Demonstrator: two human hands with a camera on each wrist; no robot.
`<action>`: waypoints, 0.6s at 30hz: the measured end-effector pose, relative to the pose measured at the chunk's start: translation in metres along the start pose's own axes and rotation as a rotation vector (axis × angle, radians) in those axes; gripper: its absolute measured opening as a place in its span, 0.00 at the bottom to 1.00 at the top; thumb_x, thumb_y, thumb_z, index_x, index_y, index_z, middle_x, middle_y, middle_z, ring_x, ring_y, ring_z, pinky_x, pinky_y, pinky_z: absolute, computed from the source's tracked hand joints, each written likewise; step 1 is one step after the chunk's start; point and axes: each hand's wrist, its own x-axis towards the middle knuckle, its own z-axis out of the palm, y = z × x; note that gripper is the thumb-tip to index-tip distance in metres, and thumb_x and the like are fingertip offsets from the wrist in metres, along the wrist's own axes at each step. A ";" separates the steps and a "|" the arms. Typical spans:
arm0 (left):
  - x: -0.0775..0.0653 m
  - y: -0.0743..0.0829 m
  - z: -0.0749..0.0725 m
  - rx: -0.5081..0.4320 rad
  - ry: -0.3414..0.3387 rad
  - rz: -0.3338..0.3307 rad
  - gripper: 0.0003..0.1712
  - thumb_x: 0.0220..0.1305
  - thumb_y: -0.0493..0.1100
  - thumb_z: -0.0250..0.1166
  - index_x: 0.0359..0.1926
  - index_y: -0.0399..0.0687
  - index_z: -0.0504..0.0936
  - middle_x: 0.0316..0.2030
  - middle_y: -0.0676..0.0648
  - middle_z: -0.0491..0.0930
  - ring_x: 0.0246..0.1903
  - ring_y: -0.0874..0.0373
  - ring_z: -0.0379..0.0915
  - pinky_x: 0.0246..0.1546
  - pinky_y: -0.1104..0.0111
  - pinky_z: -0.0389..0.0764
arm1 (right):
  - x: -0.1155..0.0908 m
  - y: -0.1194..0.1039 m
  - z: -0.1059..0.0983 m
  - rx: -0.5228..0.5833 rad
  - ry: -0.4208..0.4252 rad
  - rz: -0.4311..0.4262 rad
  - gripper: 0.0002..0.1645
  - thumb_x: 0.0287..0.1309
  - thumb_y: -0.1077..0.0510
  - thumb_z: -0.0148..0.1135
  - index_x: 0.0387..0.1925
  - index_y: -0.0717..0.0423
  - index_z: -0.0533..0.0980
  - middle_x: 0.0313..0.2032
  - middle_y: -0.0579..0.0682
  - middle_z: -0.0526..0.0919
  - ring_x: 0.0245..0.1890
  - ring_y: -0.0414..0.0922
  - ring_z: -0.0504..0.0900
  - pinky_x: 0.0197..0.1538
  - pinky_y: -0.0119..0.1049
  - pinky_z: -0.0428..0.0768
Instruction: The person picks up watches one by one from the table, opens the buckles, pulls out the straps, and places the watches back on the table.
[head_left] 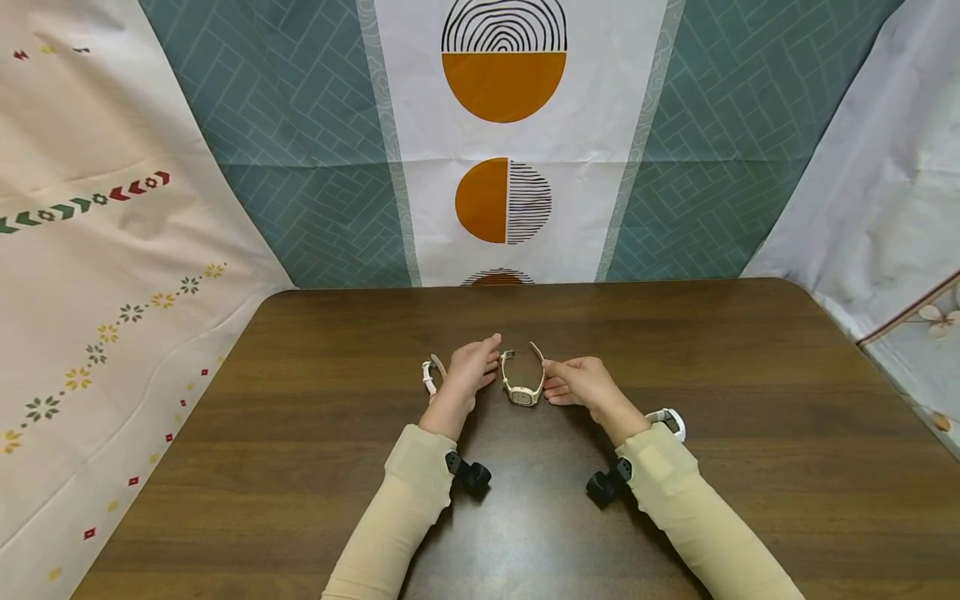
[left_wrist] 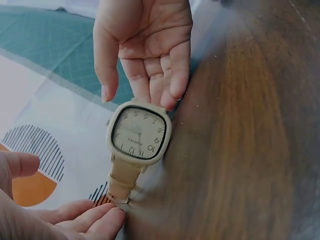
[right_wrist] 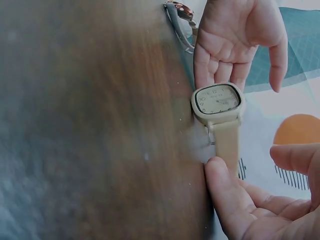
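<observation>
A cream wristwatch [head_left: 522, 397] with a squarish face stands on the table between the two hands, its strap spread apart. The left hand [head_left: 471, 368] is beside the strap on the left, fingers extended; in the left wrist view its fingertips [left_wrist: 116, 215] are close to the strap, the thumb apart. To the watch's right, the right hand [head_left: 583, 385] has its fingertips at the strap. In the right wrist view the right hand's thumb [right_wrist: 280, 155] stands away from the strap. Whether either hand presses on the strap is hard to tell.
A white-strapped watch [head_left: 428, 377] lies left of the left hand, partly hidden by it. Another white watch [head_left: 673, 423] lies behind the right wrist. The brown wooden table [head_left: 337, 467] meets hanging patterned cloths [head_left: 322, 208] at the back and sides.
</observation>
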 end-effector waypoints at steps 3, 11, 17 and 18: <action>-0.001 0.001 0.000 0.005 0.006 0.006 0.31 0.70 0.49 0.53 0.64 0.31 0.64 0.62 0.30 0.66 0.64 0.39 0.62 0.63 0.53 0.67 | 0.000 0.000 0.000 -0.027 0.008 -0.003 0.27 0.66 0.57 0.54 0.51 0.82 0.69 0.28 0.54 0.82 0.23 0.38 0.81 0.32 0.30 0.83; -0.001 0.004 -0.005 -0.010 0.007 0.025 0.29 0.70 0.47 0.53 0.62 0.28 0.66 0.60 0.28 0.69 0.61 0.39 0.66 0.63 0.54 0.68 | -0.003 -0.007 -0.002 -0.092 0.030 -0.037 0.25 0.66 0.56 0.54 0.49 0.80 0.71 0.33 0.61 0.84 0.25 0.39 0.82 0.34 0.31 0.84; -0.003 0.009 -0.009 -0.021 0.011 0.043 0.27 0.70 0.46 0.53 0.61 0.29 0.67 0.59 0.29 0.70 0.60 0.38 0.67 0.62 0.55 0.70 | -0.010 -0.016 -0.007 -0.119 0.031 -0.053 0.27 0.66 0.55 0.54 0.51 0.79 0.69 0.40 0.68 0.82 0.28 0.42 0.84 0.37 0.33 0.84; -0.004 0.010 -0.009 -0.024 0.009 0.045 0.26 0.70 0.46 0.53 0.60 0.30 0.67 0.59 0.29 0.70 0.59 0.38 0.68 0.62 0.55 0.70 | -0.011 -0.017 -0.008 -0.128 0.029 -0.056 0.28 0.67 0.54 0.53 0.52 0.79 0.69 0.41 0.69 0.82 0.29 0.42 0.84 0.38 0.34 0.84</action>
